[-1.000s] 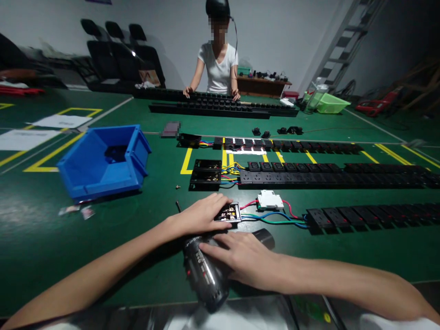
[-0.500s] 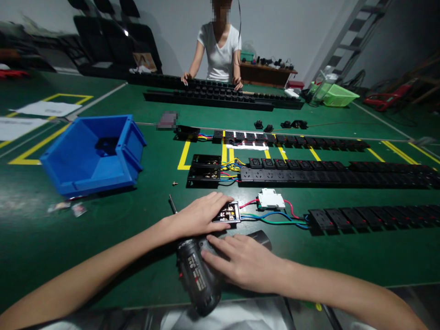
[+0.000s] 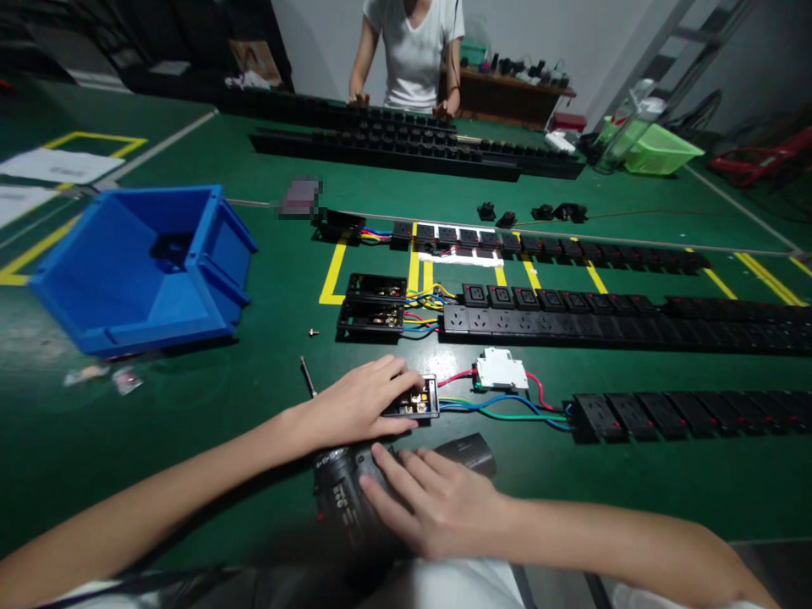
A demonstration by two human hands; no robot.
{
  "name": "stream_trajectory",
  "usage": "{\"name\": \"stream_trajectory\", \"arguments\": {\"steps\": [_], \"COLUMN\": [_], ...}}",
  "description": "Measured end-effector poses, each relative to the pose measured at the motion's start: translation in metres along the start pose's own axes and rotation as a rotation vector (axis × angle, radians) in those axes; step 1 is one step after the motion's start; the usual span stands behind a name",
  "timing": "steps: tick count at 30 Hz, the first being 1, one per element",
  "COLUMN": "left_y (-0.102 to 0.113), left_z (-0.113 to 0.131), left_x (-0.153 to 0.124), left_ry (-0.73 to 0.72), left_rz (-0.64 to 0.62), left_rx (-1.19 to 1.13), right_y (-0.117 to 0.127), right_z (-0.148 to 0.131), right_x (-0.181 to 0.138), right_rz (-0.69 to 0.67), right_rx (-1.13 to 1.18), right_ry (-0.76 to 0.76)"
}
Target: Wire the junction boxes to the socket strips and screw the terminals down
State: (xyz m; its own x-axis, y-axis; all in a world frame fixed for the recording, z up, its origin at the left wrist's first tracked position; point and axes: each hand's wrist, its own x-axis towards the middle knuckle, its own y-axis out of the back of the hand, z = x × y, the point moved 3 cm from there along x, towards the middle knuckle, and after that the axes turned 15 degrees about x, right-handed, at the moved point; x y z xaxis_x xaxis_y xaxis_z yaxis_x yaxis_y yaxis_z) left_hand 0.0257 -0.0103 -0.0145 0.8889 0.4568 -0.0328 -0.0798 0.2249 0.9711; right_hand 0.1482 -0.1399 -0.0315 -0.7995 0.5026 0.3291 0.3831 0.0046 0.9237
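My left hand [image 3: 364, 396] lies over a small black terminal box [image 3: 422, 399], its fingers along the far side and thumb along the near side. Brass screw terminals show past the fingertips. Red, blue and green wires run from the box, the red one through a white circuit breaker [image 3: 499, 370], towards a black socket strip [image 3: 672, 414]. Just below, my right hand [image 3: 437, 499] is closed around the handle of a black cordless drill [image 3: 352, 499] lying on its side. The drill's long bit [image 3: 307, 375] sticks out beyond my left wrist.
A blue bin [image 3: 145, 271] with a black part inside stands at left, small plastic bags [image 3: 127, 381] before it. Beyond my hands lie more socket strips [image 3: 539, 321] with wired boxes [image 3: 374, 317] and a loose screw [image 3: 313, 332]. A co-worker [image 3: 412, 59] stands across the table behind black strips.
The view has tipped down and shifted slightly. My right fingers have drawn in around the drill handle, and the drill body has turned a little. My left hand stays on the terminal box.
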Motion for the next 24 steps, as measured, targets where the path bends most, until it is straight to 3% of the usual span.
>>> {"name": "stream_trajectory", "arguments": {"steps": [24], "left_y": [-0.0035], "left_z": [-0.0023], "left_x": [0.0017], "left_ry": [0.005], "left_rz": [-0.013], "left_rx": [-0.011], "right_y": [0.0016], "right_z": [0.0017], "right_x": [0.0011], "right_rz": [0.083], "right_rx": [0.053], "right_ry": [-0.073]}}
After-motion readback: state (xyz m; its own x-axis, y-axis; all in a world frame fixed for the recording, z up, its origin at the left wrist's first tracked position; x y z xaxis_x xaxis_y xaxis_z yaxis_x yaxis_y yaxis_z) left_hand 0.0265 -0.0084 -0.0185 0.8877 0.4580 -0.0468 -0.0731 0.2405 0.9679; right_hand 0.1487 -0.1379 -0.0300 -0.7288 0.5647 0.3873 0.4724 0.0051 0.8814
